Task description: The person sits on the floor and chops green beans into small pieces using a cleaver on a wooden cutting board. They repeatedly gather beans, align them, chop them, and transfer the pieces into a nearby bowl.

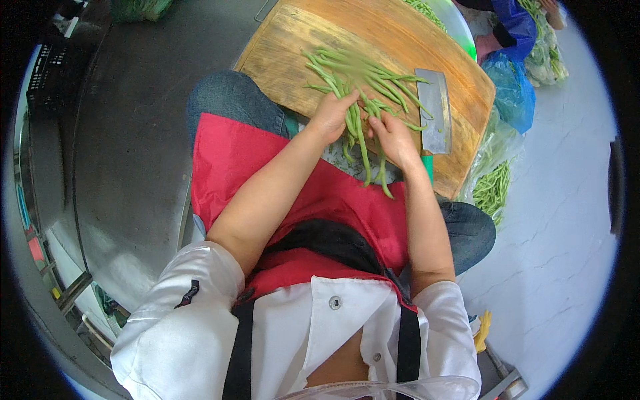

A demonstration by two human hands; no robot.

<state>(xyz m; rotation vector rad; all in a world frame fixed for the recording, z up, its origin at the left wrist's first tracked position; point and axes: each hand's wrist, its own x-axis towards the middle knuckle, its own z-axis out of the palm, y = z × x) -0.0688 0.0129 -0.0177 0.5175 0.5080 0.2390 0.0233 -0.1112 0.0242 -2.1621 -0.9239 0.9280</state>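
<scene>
My left hand is closed around a bunch of green beans near the front edge of a wooden cutting board. Just to its right, my right hand grips a few more green beans, whose ends hang down past the board's edge. Between and beyond both hands, loose green beans lie fanned over the wood. A cleaver with a broad steel blade and a green handle rests flat on the board, right of my right hand. Small green bits stick to its blade.
A clear plastic bag of green beans lies on the pale floor at right, below a blue plastic bag. Beyond the board sits a round tray of cut beans. Another person's hand shows top right. A dark metal surface extends at left.
</scene>
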